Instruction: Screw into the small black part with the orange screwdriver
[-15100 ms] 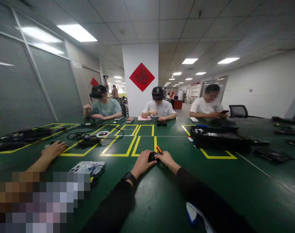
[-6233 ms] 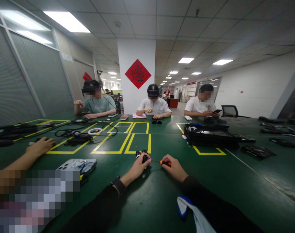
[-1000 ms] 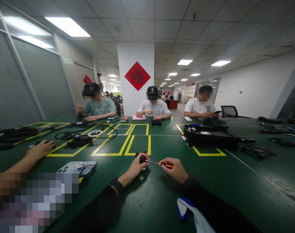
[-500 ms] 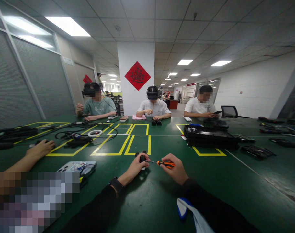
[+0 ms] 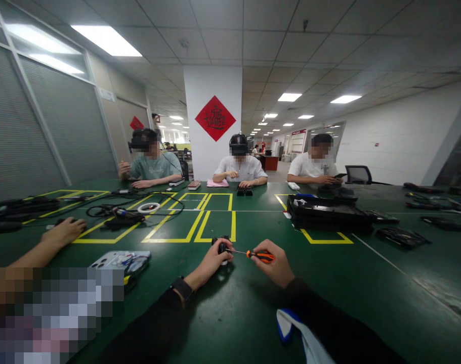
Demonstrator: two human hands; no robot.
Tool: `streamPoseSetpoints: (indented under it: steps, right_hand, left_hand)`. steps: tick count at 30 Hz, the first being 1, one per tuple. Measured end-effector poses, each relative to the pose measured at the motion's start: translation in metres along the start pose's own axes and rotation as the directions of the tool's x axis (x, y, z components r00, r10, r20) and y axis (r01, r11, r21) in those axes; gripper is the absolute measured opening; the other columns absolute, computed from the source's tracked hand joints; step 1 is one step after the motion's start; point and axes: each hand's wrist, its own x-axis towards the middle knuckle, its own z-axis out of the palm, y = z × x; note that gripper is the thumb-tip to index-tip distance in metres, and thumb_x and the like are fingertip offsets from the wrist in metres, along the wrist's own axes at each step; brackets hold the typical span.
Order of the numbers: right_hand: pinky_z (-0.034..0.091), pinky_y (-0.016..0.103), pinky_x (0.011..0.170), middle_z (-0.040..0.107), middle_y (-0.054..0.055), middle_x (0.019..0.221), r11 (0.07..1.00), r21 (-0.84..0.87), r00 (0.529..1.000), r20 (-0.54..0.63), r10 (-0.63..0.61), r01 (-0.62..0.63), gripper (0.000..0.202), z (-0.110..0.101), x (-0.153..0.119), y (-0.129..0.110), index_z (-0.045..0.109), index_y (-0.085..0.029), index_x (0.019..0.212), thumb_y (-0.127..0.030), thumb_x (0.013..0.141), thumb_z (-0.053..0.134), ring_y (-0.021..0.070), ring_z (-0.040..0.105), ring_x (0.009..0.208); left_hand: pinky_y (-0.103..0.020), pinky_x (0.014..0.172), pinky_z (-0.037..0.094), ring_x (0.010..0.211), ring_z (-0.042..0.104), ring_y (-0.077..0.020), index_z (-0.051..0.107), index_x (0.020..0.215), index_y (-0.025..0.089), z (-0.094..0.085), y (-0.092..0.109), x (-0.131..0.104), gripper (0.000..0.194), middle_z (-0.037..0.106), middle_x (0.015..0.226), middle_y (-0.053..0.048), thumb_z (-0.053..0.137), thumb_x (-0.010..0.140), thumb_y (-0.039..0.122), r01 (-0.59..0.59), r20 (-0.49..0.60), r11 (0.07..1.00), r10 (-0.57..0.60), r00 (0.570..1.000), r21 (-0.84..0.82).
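My left hand (image 5: 211, 259) is closed around a small black part (image 5: 222, 245) with a pale lower bit, close to the green table top. The fingers cover much of this part, so its kind does not show. An orange and black screwdriver (image 5: 263, 257) is gripped by its handle in my right hand (image 5: 273, 263). Its thin metal shaft points left, and the tip meets or nearly meets the black part; the exact contact is too small to make out.
A black tray-like housing (image 5: 329, 215) lies at right, with dark parts (image 5: 403, 236) beside it. Cables (image 5: 101, 208) and a white ring (image 5: 148, 208) lie at left. A co-worker's hand (image 5: 65, 230) rests left, near a clear bag (image 5: 133, 260). Several people sit opposite.
Both hands hold nearly the same pose. The screwdriver handle looks slightly turned, and its shaft stays against or near the black part.
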Motion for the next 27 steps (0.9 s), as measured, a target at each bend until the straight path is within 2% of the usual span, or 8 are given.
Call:
streamPoseSetpoints:
  steps: [8,16,22,27]
  right_hand:
    - [0.045,0.029,0.070,0.056,0.003,0.082,0.999,-0.052,1.000,0.003,0.018,-0.018,0.015,-0.001,0.001,0.008,0.058,-0.018,0.085,-0.027,0.073,0.056,0.0144,0.054,0.076]
    - [0.042,0.032,0.073,0.059,0.003,0.080,0.980,-0.171,0.989,0.089,0.118,-0.102,0.015,0.004,0.000,0.026,0.061,-0.019,0.083,-0.030,0.076,0.054,0.0168,0.051,0.079]
    - [0.041,0.028,0.074,0.056,0.003,0.084,0.988,-0.119,0.985,0.127,0.115,-0.100,0.014,0.007,-0.001,0.030,0.060,-0.018,0.086,-0.025,0.075,0.054,0.0150,0.052,0.079]
    - [0.042,0.027,0.073,0.054,0.002,0.085,0.989,-0.094,0.981,0.149,0.128,-0.115,0.015,0.008,-0.003,0.034,0.059,-0.018,0.086,-0.022,0.072,0.057,0.0137,0.052,0.079]
  left_hand:
    - [-0.022,0.059,0.041,0.061,0.053,-0.0084,0.048,0.087,0.018,0.000,-0.001,0.001,0.025,0.057,0.080,0.001,0.053,0.063,0.015,-0.030,0.002,1.000,0.030,1.000,0.006]
    - [-0.021,0.060,0.040,0.064,0.052,-0.0088,0.049,0.084,0.018,-0.001,0.001,0.001,0.021,0.057,0.081,0.001,0.054,0.064,0.018,-0.057,-0.036,0.996,0.060,0.998,0.066]
    - [-0.020,0.056,0.038,0.058,0.051,-0.0088,0.048,0.086,0.017,0.000,-0.001,0.001,0.021,0.053,0.065,0.002,0.052,0.072,0.033,-0.035,-0.019,0.997,0.036,0.999,0.062]
    - [-0.021,0.056,0.039,0.060,0.052,-0.0096,0.047,0.084,0.017,0.002,-0.004,0.003,0.026,0.052,0.066,0.003,0.052,0.072,0.039,-0.034,-0.025,0.993,0.037,0.999,0.112]
